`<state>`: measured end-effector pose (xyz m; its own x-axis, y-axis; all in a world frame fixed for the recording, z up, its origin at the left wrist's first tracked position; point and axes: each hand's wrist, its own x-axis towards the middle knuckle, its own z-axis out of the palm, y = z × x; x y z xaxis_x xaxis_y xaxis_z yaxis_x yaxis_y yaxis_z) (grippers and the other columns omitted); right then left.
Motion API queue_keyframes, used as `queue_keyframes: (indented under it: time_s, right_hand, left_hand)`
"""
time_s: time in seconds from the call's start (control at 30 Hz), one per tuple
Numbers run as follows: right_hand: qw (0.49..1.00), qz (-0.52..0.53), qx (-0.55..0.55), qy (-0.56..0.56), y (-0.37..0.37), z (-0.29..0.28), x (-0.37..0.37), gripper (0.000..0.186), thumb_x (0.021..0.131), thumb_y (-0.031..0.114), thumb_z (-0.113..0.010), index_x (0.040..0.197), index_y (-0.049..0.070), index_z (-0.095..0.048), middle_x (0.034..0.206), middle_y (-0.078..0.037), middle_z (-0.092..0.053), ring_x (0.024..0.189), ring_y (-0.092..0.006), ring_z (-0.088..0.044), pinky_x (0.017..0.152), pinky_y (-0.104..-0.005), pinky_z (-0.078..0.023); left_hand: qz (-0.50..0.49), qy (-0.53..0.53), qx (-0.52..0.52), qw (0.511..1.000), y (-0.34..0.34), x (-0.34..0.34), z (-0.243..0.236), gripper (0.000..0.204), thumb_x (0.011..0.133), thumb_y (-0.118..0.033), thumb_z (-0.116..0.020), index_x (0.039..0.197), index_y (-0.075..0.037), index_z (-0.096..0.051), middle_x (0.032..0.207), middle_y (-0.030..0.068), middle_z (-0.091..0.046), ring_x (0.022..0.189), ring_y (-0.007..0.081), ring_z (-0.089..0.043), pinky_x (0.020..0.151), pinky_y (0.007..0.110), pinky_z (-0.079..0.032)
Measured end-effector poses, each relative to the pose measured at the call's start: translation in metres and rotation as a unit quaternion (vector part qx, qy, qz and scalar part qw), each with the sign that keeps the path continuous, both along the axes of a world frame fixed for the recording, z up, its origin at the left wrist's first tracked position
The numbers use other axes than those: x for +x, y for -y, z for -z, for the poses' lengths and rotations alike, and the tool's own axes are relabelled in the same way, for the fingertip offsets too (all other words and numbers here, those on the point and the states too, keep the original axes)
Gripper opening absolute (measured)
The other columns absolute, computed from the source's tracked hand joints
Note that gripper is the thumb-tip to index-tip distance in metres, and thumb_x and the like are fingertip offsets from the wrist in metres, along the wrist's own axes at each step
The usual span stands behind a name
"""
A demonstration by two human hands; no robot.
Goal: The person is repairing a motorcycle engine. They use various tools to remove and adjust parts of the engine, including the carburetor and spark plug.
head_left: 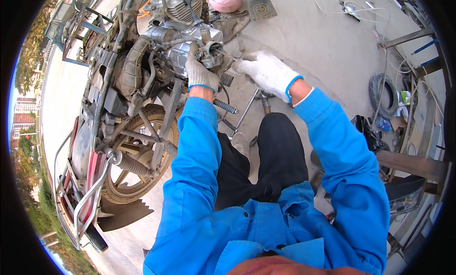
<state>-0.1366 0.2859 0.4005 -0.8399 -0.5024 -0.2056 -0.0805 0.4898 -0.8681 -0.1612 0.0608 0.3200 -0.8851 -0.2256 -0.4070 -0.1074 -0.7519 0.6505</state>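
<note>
In a white knitted glove, my left hand (202,74) is closed at the side of the motorcycle engine (178,49). Its thumb points up, and its fingers press against a silver metal engine part (210,54) with a rounded opening. Just to the right, my right hand (270,74), also in a white glove, has its fingertips pinched together near a thin dark rod or cable at that part. What lies between those fingertips is too small to make out. The motorcycle's rear wheel (137,154) stands at my left.
Between my knees and the engine lie a hammer (266,104) and a long metal wrench or bar (247,111). A loose coil spring (225,106) juts near my left wrist. Farther off are a pink round object (225,0), a black tyre (383,95) and a metal frame (413,165).
</note>
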Motion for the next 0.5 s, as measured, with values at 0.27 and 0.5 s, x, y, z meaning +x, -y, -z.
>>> queue_keyframes:
  time_s: [0.27, 0.5]
  right_hand:
    - [0.932, -0.013, 0.151, -0.329, 0.005, -0.03, 0.01, 0.033, 0.1, 0.032, -0.059, 0.097, 0.004, -0.077, 0.097, -0.022, -0.077, 0.097, -0.0439, -0.074, 0.09, -0.0569, -0.059]
    - [0.909, -0.079, 0.166, -0.375, 0.024, -0.034, 0.0, 0.034, 0.1, 0.028, -0.06, 0.098, -0.001, -0.078, 0.098, -0.025, -0.077, 0.091, -0.0446, -0.075, 0.086, -0.052, -0.061]
  left_hand:
    - [0.016, -0.004, 0.025, 1.0, -0.004, 0.0, -0.009, 0.053, 0.108, -0.063, -0.055, 0.113, -0.015, -0.076, 0.102, 0.0075, -0.079, 0.087, 0.0307, -0.074, 0.078, 0.054, -0.065]
    - [0.02, -0.055, 0.036, 0.998, -0.006, 0.007, -0.013, 0.055, 0.111, -0.06, -0.051, 0.121, -0.013, -0.077, 0.116, 0.0126, -0.081, 0.105, 0.0329, -0.076, 0.097, 0.051, -0.061]
